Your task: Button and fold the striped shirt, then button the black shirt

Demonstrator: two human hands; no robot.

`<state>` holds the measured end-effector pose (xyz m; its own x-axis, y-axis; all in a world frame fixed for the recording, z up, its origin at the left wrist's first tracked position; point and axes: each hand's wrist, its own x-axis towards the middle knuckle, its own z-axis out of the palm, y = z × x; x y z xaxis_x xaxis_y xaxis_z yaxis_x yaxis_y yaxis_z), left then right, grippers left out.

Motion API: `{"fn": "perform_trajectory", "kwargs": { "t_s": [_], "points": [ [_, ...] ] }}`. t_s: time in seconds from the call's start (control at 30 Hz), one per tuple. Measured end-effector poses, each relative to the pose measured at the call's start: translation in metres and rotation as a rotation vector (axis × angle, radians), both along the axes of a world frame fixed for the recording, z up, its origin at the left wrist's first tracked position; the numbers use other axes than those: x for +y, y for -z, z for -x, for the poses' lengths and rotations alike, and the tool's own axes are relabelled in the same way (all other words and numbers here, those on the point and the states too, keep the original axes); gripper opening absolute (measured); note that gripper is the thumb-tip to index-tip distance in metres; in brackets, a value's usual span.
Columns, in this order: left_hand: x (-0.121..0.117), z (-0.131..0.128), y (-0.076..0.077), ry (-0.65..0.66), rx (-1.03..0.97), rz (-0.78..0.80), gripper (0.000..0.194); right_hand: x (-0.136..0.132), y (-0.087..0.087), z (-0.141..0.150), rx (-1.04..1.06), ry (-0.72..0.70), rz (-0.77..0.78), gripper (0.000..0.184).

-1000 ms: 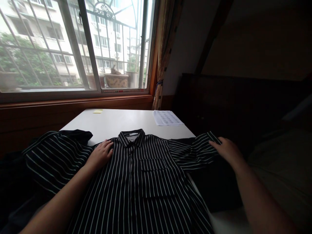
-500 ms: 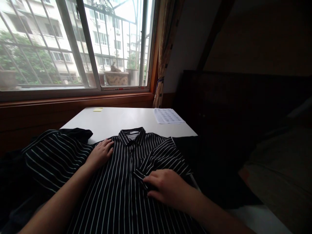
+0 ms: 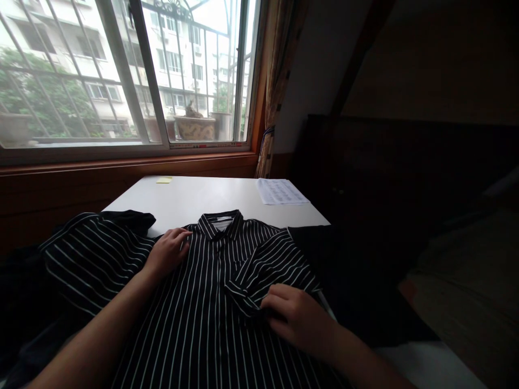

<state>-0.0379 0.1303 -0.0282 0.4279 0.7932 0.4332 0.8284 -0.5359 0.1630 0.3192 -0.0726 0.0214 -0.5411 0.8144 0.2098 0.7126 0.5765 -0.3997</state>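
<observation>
Through the head view, the only one I have, I see the striped shirt [image 3: 194, 319] lying front up on the white table [image 3: 206, 193], its lower part running out of the bottom of my picture. The change over the last second is on the right: that side's sleeve [image 3: 279, 256] was stretched out sideways with the right hand [image 3: 295, 313] at its end, and now it lies doubled in over the chest, partly covering the pocket area. For the work, I judge that this leaves one sleeve brought in and the other sleeve [image 3: 97, 259] spread out to the left. In the last half second the right hand has drawn back a little from the cuff [image 3: 239, 292]; its fingers are curled together at the cuff's near edge, and I cannot tell whether they pinch cloth. The left hand [image 3: 170, 251] has stayed on the left shoulder, fingers lightly bent and close together, laid over the fabric rather than clamped on it, as far as I can make out. The collar [image 3: 221, 226] points away from the wearer, toward the window [image 3: 162, 141]; the long axis follows the button line from there straight back to the wearer. The folded sleeve slants across that line, its cuff aimed left and nearer me.
</observation>
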Motion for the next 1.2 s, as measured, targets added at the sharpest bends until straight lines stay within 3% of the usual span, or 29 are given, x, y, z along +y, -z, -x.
{"fn": "perform_trajectory", "kwargs": {
  "t_s": [0.07,0.13,0.23,0.33,0.47,0.6,0.7,0.83,0.93,1.1,1.2],
  "points": [
    [-0.01,-0.011,-0.015,0.093,-0.083,-0.005,0.031,-0.004,-0.002,0.0,0.111,-0.006,-0.099,0.022],
    [-0.026,-0.029,-0.032,0.231,-0.169,0.086,0.031,-0.01,-0.008,-0.001,0.19,-0.022,-0.181,0.022],
    [-0.06,-0.065,-0.055,0.383,-0.223,0.438,0.035,-0.017,-0.016,-0.003,0.218,-0.045,-0.286,0.022],
    [-0.096,-0.095,-0.067,0.455,-0.186,0.736,0.055,-0.023,-0.019,-0.003,0.198,-0.089,-0.372,0.023],
    [-0.124,-0.117,-0.061,0.497,-0.208,0.897,0.075,-0.026,-0.016,-0.001,0.195,-0.154,-0.433,0.02],
    [-0.135,-0.124,-0.039,0.416,-0.25,0.841,0.096,-0.029,-0.013,0.001,0.196,-0.195,-0.433,0.019],
    [-0.137,-0.12,-0.032,0.399,-0.309,0.817,0.094,-0.032,-0.015,0.003,0.189,-0.213,-0.434,0.021],
    [-0.123,-0.102,-0.042,0.397,-0.465,0.743,0.076,-0.036,-0.013,-0.003,0.141,-0.2,-0.407,0.03],
    [-0.105,-0.082,-0.05,0.344,-0.579,0.753,0.061,-0.037,-0.001,-0.019,0.044,-0.019,-0.395,0.031],
    [-0.083,-0.058,-0.044,0.262,-0.648,0.827,0.046,-0.033,0.036,-0.059,-0.053,0.56,-0.385,0.025],
    [-0.08,-0.053,-0.034,0.244,-0.576,0.852,0.041,-0.03,0.05,-0.073,-0.138,0.642,-0.276,0.021]
  ]
}}
